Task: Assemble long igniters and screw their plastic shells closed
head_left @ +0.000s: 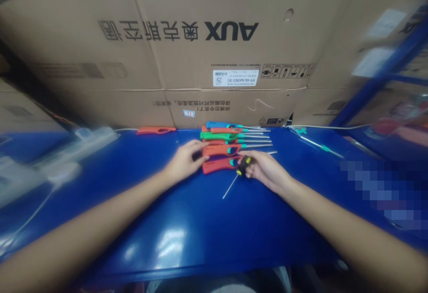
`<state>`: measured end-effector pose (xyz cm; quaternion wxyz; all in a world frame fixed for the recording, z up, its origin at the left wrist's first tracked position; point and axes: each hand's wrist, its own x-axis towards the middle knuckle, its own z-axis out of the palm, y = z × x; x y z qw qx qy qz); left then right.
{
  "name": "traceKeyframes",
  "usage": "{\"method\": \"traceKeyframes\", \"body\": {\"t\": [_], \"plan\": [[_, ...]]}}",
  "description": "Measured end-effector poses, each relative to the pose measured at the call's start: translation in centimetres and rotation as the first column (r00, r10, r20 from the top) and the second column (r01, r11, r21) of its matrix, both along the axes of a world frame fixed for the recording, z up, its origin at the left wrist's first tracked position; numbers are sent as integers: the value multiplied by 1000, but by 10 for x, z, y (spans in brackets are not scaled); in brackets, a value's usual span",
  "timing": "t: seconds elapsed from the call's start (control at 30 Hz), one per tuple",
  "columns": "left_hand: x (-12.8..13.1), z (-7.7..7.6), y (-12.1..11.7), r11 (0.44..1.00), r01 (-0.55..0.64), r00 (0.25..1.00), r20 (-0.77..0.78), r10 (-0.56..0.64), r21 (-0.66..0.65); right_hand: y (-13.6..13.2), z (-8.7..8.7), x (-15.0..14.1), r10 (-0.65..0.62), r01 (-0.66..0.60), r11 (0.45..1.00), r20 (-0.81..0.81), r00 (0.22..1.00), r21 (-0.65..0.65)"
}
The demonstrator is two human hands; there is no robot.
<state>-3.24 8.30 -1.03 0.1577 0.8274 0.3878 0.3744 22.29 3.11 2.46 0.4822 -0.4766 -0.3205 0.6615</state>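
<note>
Several long-nosed gas lighters lie side by side on the blue table, their metal tubes pointing right. My left hand has its thumb and forefinger around the back end of an orange lighter. Just in front of that one lies a red lighter. In my right hand is a screwdriver with a black and yellow handle, its shaft slanting down to the left. The right fingertips are by the trigger ends of these two lighters. Behind them are a green lighter and a blue lighter.
A large cardboard box stands along the back edge. Before it lie an orange lighter casing and, to the right, a loose metal tube with green parts. A white power strip with cords is at left.
</note>
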Motion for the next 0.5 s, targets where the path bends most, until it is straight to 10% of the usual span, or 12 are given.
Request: {"method": "traceKeyframes", "body": {"t": [0.5], "plan": [[4,-2,47,925,-253,965,-5,262,-283,-2,1,-2,-35,36,999,39,999,-16]]}}
